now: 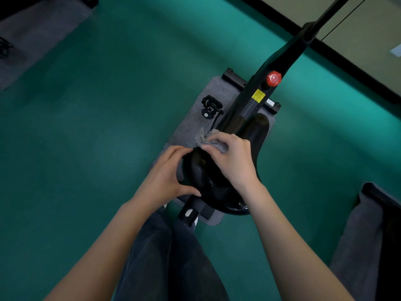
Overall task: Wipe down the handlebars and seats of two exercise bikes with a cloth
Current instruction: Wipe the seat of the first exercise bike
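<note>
I look straight down on a black exercise bike seat [208, 179]. My right hand [232, 159] presses a crumpled grey cloth [211, 141] onto the narrow front end of the seat, fingers curled over the cloth. My left hand [165, 177] grips the seat's left edge, thumb along the back and fingers curved round the front. The bike's black frame [260, 98] runs away to the upper right, with a red knob [273, 78] and a yellow sticker [258, 95]. The handlebars are out of view.
The bike stands on a grey mat [195, 122] on green floor [97, 127]. A black pedal [211, 106] lies left of the frame. Another grey mat [358, 235] with dark equipment sits at the lower right, a further one [36, 33] at the upper left. My legs [165, 257] are below.
</note>
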The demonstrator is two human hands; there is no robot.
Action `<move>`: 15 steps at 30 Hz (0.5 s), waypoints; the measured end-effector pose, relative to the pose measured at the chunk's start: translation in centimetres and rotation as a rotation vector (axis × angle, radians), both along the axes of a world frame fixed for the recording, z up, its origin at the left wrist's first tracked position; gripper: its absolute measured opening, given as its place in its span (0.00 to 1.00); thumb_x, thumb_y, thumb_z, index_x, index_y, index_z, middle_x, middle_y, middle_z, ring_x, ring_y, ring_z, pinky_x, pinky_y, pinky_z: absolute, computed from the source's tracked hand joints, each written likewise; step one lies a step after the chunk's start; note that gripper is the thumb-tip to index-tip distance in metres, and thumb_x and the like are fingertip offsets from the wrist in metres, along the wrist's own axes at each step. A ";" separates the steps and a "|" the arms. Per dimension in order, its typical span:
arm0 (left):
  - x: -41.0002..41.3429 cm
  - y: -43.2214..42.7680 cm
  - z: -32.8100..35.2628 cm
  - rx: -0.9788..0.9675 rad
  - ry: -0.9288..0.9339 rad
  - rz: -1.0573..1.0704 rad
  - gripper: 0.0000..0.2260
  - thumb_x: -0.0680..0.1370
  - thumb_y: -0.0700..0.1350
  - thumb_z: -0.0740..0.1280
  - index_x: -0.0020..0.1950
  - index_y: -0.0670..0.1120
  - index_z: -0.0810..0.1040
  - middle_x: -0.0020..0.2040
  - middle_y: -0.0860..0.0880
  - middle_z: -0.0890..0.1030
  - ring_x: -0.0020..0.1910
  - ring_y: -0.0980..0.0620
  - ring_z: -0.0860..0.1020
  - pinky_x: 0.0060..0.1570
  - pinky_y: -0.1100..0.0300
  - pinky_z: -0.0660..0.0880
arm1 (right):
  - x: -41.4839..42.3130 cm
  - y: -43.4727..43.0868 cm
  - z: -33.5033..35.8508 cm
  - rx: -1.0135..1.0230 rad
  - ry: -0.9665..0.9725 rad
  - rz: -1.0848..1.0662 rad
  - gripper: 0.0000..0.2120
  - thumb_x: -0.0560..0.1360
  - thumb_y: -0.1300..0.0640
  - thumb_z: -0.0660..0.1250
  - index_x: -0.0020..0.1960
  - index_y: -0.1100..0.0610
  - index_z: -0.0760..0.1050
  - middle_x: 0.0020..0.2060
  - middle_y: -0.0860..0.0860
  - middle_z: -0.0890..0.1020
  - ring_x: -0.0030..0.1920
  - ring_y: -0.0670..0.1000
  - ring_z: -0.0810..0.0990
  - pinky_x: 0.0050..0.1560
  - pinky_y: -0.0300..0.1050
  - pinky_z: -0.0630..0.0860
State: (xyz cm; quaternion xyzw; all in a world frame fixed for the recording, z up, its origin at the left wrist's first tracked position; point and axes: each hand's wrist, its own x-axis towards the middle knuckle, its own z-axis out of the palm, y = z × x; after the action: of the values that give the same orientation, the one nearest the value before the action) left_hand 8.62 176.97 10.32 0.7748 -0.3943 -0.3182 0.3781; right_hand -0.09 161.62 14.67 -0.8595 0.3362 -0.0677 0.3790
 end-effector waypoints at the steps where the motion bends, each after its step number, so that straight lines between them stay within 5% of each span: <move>1: 0.0 0.0 0.0 -0.004 0.000 0.004 0.44 0.54 0.68 0.71 0.66 0.51 0.69 0.59 0.61 0.66 0.61 0.59 0.69 0.63 0.59 0.67 | -0.1 0.0 0.1 0.018 -0.010 0.003 0.07 0.71 0.56 0.74 0.47 0.56 0.83 0.43 0.52 0.84 0.48 0.49 0.81 0.51 0.40 0.73; 5: -0.1 0.1 -0.2 -0.013 -0.001 0.012 0.44 0.54 0.67 0.72 0.66 0.50 0.69 0.59 0.59 0.67 0.61 0.58 0.70 0.63 0.59 0.67 | -0.2 -1.2 0.7 0.012 -0.059 -0.065 0.08 0.71 0.55 0.73 0.49 0.55 0.82 0.45 0.53 0.84 0.48 0.48 0.81 0.53 0.34 0.72; 15: -0.8 1.0 -0.8 0.011 0.053 0.105 0.45 0.55 0.64 0.74 0.66 0.46 0.68 0.59 0.55 0.69 0.58 0.58 0.71 0.60 0.59 0.70 | 0.2 2.7 0.8 -0.021 -0.083 0.104 0.07 0.72 0.62 0.72 0.50 0.59 0.82 0.41 0.52 0.83 0.47 0.55 0.79 0.48 0.39 0.71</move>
State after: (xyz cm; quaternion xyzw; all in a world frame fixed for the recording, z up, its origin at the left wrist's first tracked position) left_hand 7.80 178.00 9.53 0.7877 -0.3413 -0.3205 0.4004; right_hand 0.14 164.27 15.50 -0.8762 0.2743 -0.0869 0.3865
